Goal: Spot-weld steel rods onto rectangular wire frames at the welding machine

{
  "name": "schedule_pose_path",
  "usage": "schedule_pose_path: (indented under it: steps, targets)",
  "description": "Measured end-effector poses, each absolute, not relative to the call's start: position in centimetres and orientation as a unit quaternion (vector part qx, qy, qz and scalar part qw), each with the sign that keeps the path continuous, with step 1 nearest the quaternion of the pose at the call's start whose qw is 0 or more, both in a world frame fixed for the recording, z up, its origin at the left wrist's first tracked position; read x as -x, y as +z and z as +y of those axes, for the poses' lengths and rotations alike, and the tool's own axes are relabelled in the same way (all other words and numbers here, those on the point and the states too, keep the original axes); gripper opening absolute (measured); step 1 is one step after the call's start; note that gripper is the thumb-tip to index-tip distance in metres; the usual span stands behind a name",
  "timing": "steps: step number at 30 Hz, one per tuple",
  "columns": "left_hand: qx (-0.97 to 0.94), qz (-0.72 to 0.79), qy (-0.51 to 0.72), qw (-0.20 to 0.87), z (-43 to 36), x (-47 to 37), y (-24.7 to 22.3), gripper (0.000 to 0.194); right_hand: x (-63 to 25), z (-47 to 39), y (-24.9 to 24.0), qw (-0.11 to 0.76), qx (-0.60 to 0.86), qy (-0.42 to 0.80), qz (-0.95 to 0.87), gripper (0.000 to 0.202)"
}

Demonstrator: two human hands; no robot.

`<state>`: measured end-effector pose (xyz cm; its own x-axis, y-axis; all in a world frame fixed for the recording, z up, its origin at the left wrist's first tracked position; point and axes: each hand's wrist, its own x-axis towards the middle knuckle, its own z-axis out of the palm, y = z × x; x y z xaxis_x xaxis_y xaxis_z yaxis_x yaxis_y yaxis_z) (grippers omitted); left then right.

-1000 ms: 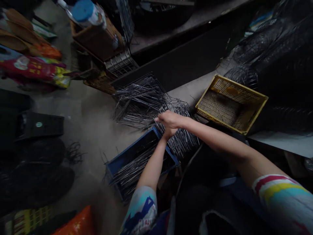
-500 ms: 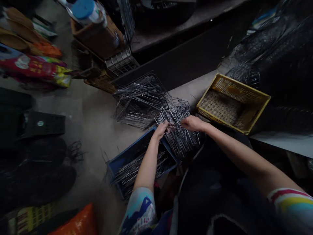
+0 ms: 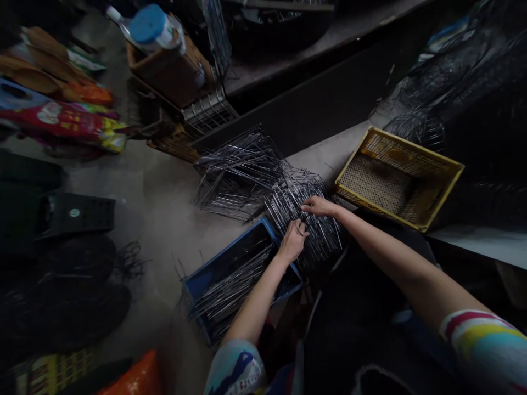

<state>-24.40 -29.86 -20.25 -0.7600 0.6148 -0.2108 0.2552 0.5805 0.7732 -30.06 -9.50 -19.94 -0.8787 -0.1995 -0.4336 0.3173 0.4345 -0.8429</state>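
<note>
Both my hands are at a pile of thin metal wire pieces (image 3: 325, 236) in the middle of the view. My left hand (image 3: 293, 240) lies over the pile's lower left part, fingers curled; what they hold, if anything, is too small to tell. Just above and to the right, my right hand (image 3: 319, 206) has its fingers pinched together among the wires, and its grip is also unclear. A second heap of bent wire frames (image 3: 236, 170) touches the pile at the upper left. Below it stands a blue crate (image 3: 230, 249) with long straight wires (image 3: 234, 282) inside.
A yellow crate (image 3: 438, 203) stands at the right. Behind the heaps runs a dark ledge (image 3: 321, 115). A box (image 3: 177, 77) with a blue-lidded container (image 3: 147, 24) is at the upper left. Colourful bags (image 3: 66, 120) and an orange bag (image 3: 135, 378) lie at the left.
My left hand has moved right and down, from the edge of the blue crate onto the wire pile. My right hand has shifted slightly left. The whole view has shifted a little.
</note>
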Motion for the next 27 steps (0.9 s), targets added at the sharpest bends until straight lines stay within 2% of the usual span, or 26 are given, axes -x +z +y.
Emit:
schedule_pose_path:
  steps: [4, 7, 10, 14, 17, 20, 24, 27]
  targets:
    - [-0.345, 0.873, 0.296, 0.177, -29.8, 24.4, -20.6, 0.028, 30.9, -11.9, -20.5, 0.322, 0.012, -0.593, 0.738, 0.041]
    - [-0.354, 0.879, 0.282, 0.148, -30.4, 25.1, -20.5, 0.03, 30.3, -12.7, -20.8, 0.33, 0.0, -0.693, 0.641, 0.044]
    - [-0.359, 0.876, 0.297, 0.127, -31.1, 25.2, -20.6, 0.036, 29.4, -11.5, -21.0, 0.359, -0.042, -0.773, 0.522, 0.044]
    - [-0.38, 0.863, 0.308, 0.129, -31.1, 24.8, -20.9, 0.037, 28.6, -9.9, -21.1, 0.408, -0.045, -0.782, 0.469, 0.038]
    - [-0.384, 0.858, 0.311, 0.139, -30.7, 25.0, -21.1, 0.036, 29.1, -10.6, -20.8, 0.38, 0.006, -0.769, 0.513, 0.027]
    - [-0.364, 0.855, 0.34, 0.142, -30.9, 25.7, -20.9, 0.035, 30.1, -11.8, -20.6, 0.33, 0.007, -0.766, 0.552, 0.026]
    - [-0.24, 0.842, 0.45, 0.178, -32.5, 26.0, -20.8, 0.041, 30.0, -11.3, -21.6, 0.24, -0.184, -0.79, 0.533, 0.024]
    - [-0.073, 0.835, 0.509, 0.196, -33.4, 25.6, -21.7, 0.064, 29.1, -9.6, -22.7, 0.187, -0.304, -0.765, 0.536, 0.027]
